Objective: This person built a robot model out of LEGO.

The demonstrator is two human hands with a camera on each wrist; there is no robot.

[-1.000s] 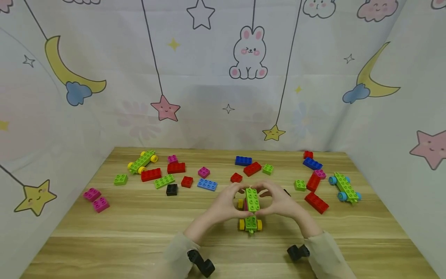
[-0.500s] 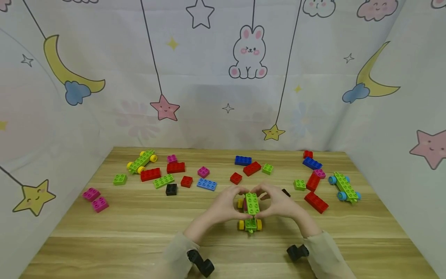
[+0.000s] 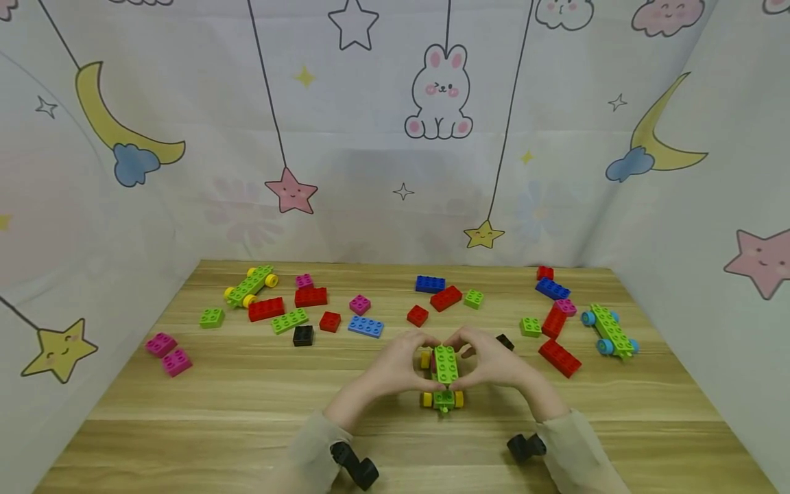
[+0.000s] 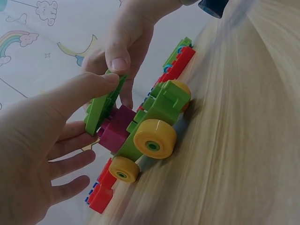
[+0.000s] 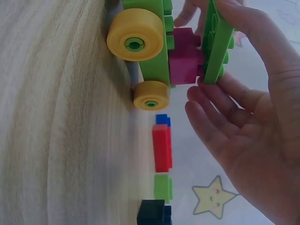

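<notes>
Watching through my head view, I have both hands just below and right of the frame's centre, thumbs and fingers spread only to the length of a green plate [image 3: 445, 363], which the left hand [image 3: 404, 363] and right hand [image 3: 494, 360] pinch together. It tilts over a magenta brick [image 5: 183, 56] on a yellow-wheeled green base [image 3: 444, 401] standing on the desk [image 3: 247, 425]; I can't tell whether it is seated. A blue-wheeled base [image 3: 609, 331] lies at the frame's right.
</notes>
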